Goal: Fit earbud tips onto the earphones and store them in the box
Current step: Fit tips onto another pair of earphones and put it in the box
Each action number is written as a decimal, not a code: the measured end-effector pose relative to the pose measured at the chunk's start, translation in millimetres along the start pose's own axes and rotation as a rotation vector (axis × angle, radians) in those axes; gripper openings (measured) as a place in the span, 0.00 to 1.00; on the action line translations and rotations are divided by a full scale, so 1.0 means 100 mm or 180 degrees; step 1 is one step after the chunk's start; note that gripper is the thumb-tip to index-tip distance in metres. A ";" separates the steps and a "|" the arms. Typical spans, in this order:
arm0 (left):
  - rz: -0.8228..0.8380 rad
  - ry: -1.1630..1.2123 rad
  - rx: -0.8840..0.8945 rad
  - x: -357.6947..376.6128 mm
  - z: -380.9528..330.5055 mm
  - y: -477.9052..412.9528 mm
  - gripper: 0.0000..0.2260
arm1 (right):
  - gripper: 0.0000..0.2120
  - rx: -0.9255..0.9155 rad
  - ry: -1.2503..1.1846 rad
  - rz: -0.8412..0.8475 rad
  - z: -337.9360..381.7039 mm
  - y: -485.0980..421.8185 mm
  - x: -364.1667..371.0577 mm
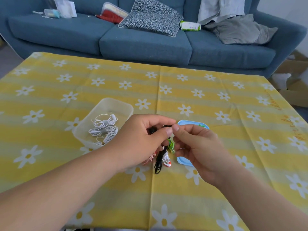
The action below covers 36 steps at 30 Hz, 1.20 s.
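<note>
My left hand (pixel 143 139) grips a black wired earphone (pixel 159 160), its bundled cable hanging down to the cloth. My right hand (pixel 195 145) pinches at the black earbud end between thumb and forefinger, right beside my left thumb; what the fingertips hold is too small to tell. A clear plastic box (pixel 115 105) at the left holds several coiled white earphones (pixel 104 129). A light blue tray (pixel 183 162) sits under my right hand, with small green earbud tips (pixel 201 125) at its far edge.
A red-and-white earphone bundle (pixel 167 160) and a green piece (pixel 171 145) lie between my hands, with a pinkish cord at the left. The yellow daisy tablecloth (pixel 216 100) covers the table. A blue sofa (pixel 146 45) with cushions and clutter stands behind.
</note>
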<state>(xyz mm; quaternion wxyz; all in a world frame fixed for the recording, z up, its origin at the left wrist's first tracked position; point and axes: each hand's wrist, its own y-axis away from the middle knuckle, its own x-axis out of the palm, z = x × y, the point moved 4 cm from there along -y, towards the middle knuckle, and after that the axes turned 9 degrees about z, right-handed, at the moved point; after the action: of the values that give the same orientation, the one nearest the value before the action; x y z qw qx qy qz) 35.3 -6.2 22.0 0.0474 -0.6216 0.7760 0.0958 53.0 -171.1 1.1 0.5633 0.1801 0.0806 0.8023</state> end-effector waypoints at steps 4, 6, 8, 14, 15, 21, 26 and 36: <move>-0.0090 0.0506 -0.0067 0.02 -0.03 -0.01 0.05 | 0.16 0.0057 -0.0047 0.0009 -0.02 0.00 0.01; -0.0191 0.0688 -0.0132 0.00 -0.01 -0.02 0.03 | 0.17 0.0118 0.0031 0.0122 -0.05 -0.03 0.00; -0.0248 0.0899 -0.0170 -0.02 -0.02 -0.03 0.03 | 0.13 0.0111 0.0185 0.0364 -0.07 -0.05 0.02; -0.0276 0.1704 -0.0118 -0.08 -0.15 -0.07 0.06 | 0.23 -0.0006 0.0510 0.0965 -0.15 -0.02 0.18; -0.0292 0.1760 -0.0100 -0.09 -0.17 -0.07 0.06 | 0.24 0.0077 0.0289 0.1009 -0.17 -0.02 0.20; -0.0910 0.1223 0.0048 -0.28 -0.13 -0.11 0.04 | 0.12 0.0283 -0.0076 0.0850 -0.14 0.01 0.23; -0.0908 0.0088 -0.0149 -0.22 0.09 -0.09 0.04 | 0.12 0.0338 -0.0453 0.0413 -0.13 -0.02 0.22; -0.0479 -0.1387 -0.0078 -0.24 0.06 -0.01 0.18 | 0.13 0.0262 -0.1035 0.0258 -0.10 -0.27 0.49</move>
<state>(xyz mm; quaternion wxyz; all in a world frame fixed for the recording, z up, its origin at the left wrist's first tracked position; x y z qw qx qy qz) 41.2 18.1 20.3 0.2133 -0.6429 0.6976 0.2334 58.2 -115.5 -7.9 0.5283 0.3335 0.0139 0.7807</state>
